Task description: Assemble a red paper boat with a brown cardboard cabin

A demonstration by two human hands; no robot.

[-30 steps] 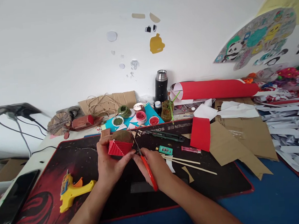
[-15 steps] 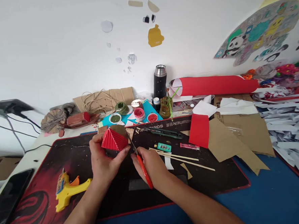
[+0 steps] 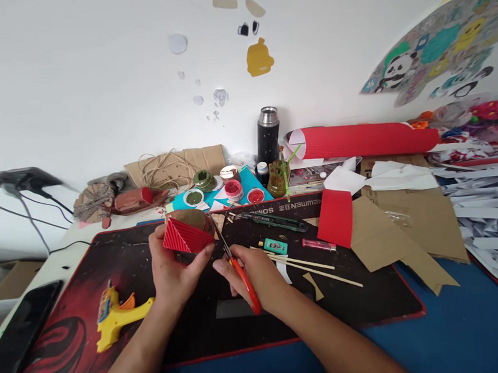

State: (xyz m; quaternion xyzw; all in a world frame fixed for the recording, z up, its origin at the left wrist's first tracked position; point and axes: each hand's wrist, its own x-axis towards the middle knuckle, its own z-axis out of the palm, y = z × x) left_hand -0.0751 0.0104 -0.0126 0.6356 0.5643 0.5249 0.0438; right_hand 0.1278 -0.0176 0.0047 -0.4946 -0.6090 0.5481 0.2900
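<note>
My left hand (image 3: 176, 275) is closed around a small craft piece covered in red corrugated paper (image 3: 187, 235), with a dull brown rounded part (image 3: 195, 218) behind it. In my right hand (image 3: 252, 273) is a pair of scissors with orange-red handles (image 3: 247, 288). Their blades point up and left, just beside the craft piece's right edge; whether they touch it I cannot tell. Under both hands lies a black desk mat with a red border (image 3: 191, 339).
A yellow glue gun (image 3: 118, 321) and a phone (image 3: 24, 332) lie left. Beyond my hands are paint pots (image 3: 233, 190), a utility knife (image 3: 274, 222) and a black flask (image 3: 268, 137). Wooden sticks (image 3: 317, 272), red paper (image 3: 335, 218) and cardboard (image 3: 374, 235) lie right.
The craft piece has turned slightly in my left hand, showing another red face. The scissors have drawn a little right and away from it. The whole view has shifted slightly.
</note>
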